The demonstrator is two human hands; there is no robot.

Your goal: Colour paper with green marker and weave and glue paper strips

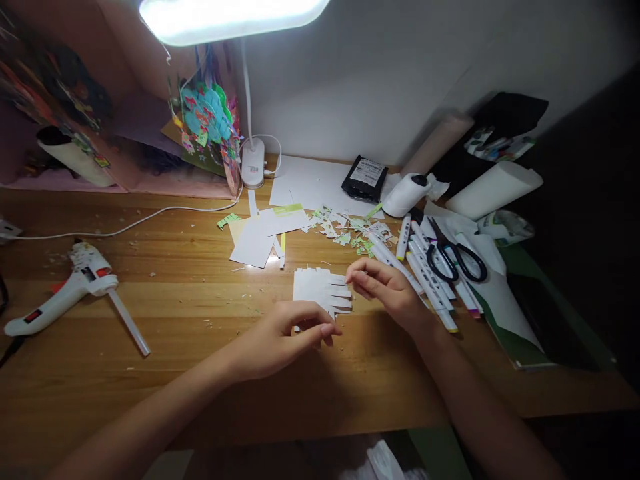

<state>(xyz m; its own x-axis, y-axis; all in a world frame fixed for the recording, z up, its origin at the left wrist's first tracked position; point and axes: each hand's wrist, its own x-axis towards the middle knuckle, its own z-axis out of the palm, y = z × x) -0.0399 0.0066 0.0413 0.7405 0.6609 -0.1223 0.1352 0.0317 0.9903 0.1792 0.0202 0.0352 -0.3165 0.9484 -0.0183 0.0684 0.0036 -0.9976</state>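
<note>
A small square of white paper [311, 285] lies on the wooden desk, with slits cut into its edges that leave narrow strips. My right hand [387, 288] is at the square's right side, its fingers bent into a pinch with the tips at the end of an upper strip. Over the square's lower edge rests my left hand [293, 331], fingers loosely curved and thumb stretched to the right, nothing visible in its grasp. It hides the paper's lower left part. Behind the square lie white paper pieces [254, 240] and green-and-white scraps [345, 230].
A white glue gun [80, 280] with a glue stick lies at left. Several markers [425, 273] and black-handled scissors [455, 260] are at right. A thread spool [406, 195] and black packet [365, 179] stand behind. A lamp [235, 17] hangs overhead.
</note>
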